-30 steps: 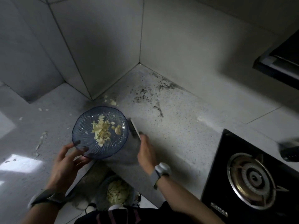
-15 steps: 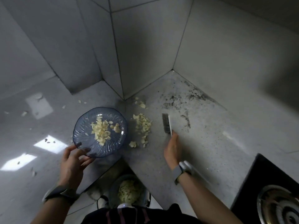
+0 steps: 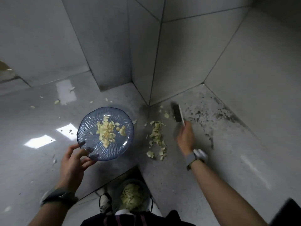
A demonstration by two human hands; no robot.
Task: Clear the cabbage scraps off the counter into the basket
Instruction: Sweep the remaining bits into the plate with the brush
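1. Pulling away from the plate, the right hand (image 3: 185, 139) has carried the dark-bristled, white-handled brush (image 3: 177, 114) back toward the wall corner, fingers wrapped round its handle
2. That uncovers a loose pile of pale yellow-green cabbage scraps (image 3: 157, 137) on the grey speckled tabletop (image 3: 228, 160), between brush and plate
3. The left hand (image 3: 76, 160) keeps pinching the rim of the round blue ribbed glass plate (image 3: 88, 128), which carries its own heap
4. Likely another sweep is being set up; the pile, the strays at left and the plate's load must yet reach the partly filled round basket (image 3: 118, 191) below the tabletop's edge
5. No brand, label or writing is readable
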